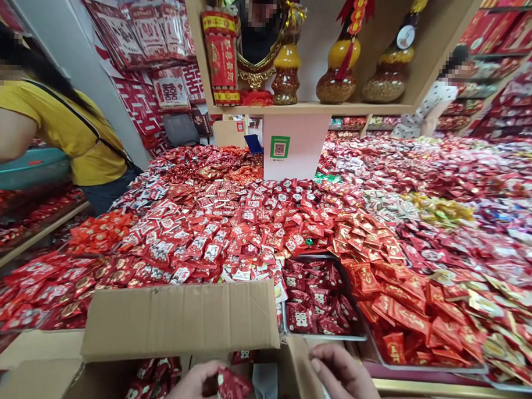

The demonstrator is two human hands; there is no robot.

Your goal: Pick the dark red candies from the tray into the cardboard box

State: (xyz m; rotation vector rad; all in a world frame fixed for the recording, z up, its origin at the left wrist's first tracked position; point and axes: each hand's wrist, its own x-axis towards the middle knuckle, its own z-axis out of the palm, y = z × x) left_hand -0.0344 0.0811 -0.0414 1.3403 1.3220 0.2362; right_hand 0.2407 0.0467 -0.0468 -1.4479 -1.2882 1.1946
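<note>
From the head view, the left hand [194,386] grips a small red packet [232,388] over an open cardboard box [174,318] at the bench [438,390] edge; the right hand [344,380] rests on the box flap, fingers loosely curled, empty. Steadying that flap seems wise while lifting packets.

My count of the candy shop

I see my two hands, my left hand [194,386] and my right hand [347,380], one cardboard box [178,318], three gourd bottles [339,68] on one shelf [313,108], one green code sign [280,146], two other people [63,128], and too many candy packets [248,222] to count.
</note>
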